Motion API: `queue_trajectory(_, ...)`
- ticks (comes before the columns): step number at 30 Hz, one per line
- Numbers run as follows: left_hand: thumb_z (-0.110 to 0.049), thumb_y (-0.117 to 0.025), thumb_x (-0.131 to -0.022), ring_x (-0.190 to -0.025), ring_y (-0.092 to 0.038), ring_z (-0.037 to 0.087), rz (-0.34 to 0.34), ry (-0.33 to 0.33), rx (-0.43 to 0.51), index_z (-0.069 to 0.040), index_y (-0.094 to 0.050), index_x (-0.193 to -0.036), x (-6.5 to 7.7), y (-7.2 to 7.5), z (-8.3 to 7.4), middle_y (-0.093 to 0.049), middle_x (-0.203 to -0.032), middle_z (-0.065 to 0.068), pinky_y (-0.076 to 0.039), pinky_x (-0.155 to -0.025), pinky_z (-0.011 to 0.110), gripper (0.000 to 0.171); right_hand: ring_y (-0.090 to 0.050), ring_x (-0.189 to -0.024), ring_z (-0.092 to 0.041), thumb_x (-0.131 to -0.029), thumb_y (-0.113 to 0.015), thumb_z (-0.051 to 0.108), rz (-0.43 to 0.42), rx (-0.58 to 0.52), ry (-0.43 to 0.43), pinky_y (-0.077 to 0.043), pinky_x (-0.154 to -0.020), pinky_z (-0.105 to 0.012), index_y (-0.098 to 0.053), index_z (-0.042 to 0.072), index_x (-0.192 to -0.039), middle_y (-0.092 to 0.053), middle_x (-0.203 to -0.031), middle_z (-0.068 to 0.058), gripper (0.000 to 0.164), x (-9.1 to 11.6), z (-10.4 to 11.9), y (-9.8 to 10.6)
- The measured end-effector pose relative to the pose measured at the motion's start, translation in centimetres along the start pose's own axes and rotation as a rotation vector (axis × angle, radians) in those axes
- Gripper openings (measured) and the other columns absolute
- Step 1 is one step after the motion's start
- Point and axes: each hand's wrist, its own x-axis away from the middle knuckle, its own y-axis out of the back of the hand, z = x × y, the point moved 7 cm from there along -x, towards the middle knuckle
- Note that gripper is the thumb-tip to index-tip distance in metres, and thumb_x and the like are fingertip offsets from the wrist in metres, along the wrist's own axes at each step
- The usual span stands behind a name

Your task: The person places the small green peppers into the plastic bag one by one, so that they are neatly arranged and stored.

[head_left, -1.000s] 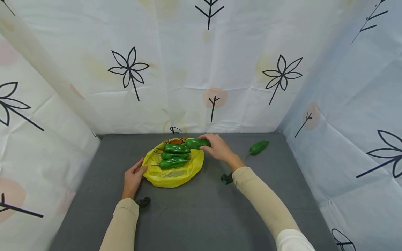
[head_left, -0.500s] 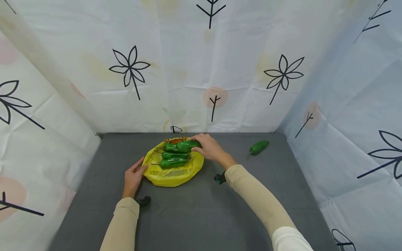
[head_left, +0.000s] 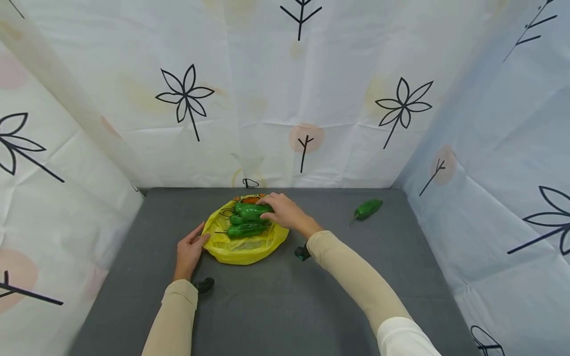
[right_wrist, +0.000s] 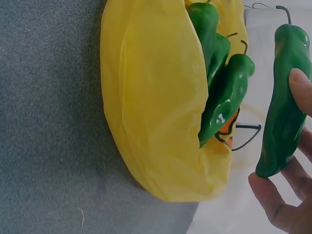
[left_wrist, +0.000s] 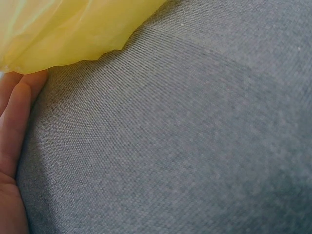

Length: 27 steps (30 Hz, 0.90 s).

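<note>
A yellow plastic bag lies with its mouth wide, its rim folded down into a low bowl. Inside are three glossy green chili peppers with thin stems, side by side. My right hand grips another green chili pepper between thumb and fingers, over the ones in the bag; in the right wrist view its stem points up. At the bag's left side my left hand touches the rim, fingers fairly straight and thumb apart. The left wrist view shows its fingertips right at the yellow plastic, partly hidden behind it.
A single green chili pepper lies on the grey table at the right, near the back. White cloth printed with leaves hangs behind and on both sides. A black wrist device sits at the left cuff.
My right hand has moved left and slightly toward me, carrying its chili pepper from the bag's back right rim to over the peppers inside. The left hand has stayed at the rim.
</note>
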Motion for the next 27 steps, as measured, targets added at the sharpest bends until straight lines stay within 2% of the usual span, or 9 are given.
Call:
queue_trajectory(9,-0.050,-0.070,-0.094,-0.088,-0.062,0.000,0.000,0.013,-0.023,-0.040,-0.054,-0.147,0.1,0.1,0.2,-0.073,-0.122,0.004,-0.051,-0.075,0.015,0.055,-0.059,-0.120,-0.024,-0.100,-0.066,0.033,0.039,0.007,-0.006,-0.050,-0.102,-0.041,-0.059,0.021,-0.142,-0.060,-0.135,-0.005,0.044,-1.2,0.8,-1.4)
queue_trajectory(17,-0.049,-0.069,-0.095,-0.088,-0.063,-0.001,-0.001,0.013,-0.020,-0.040,-0.054,-0.147,0.2,0.1,0.1,-0.074,-0.122,0.003,-0.052,-0.075,0.014,0.055,-0.060,-0.115,-0.023,-0.100,-0.066,0.034,0.055,0.034,-0.006,-0.051,-0.098,-0.038,-0.059,0.022,-0.143,-0.059,-0.133,-0.006,0.045,-2.4,1.4,-2.3)
queue_trajectory(23,-0.048,-0.070,-0.095,-0.088,-0.063,0.000,-0.001,0.018,-0.011,-0.040,-0.055,-0.146,0.1,0.0,0.1,-0.074,-0.120,0.001,-0.052,-0.075,0.015,0.054,-0.060,-0.121,-0.023,-0.100,-0.065,0.034,0.087,0.058,-0.027,-0.051,-0.101,-0.037,-0.058,0.022,-0.143,-0.058,-0.135,-0.007,0.046,-2.8,1.6,-2.9)
queue_trajectory(27,-0.047,-0.071,-0.095,-0.088,-0.062,0.001,-0.010,0.011,-0.009,-0.040,-0.056,-0.145,0.0,0.0,0.0,-0.074,-0.116,-0.001,-0.051,-0.074,0.015,0.053,-0.061,-0.115,-0.021,-0.101,-0.064,0.034,0.098,0.064,-0.037,-0.052,-0.097,-0.036,-0.057,0.022,-0.144,-0.058,-0.134,-0.007,0.046,-3.0,1.7,-3.2)
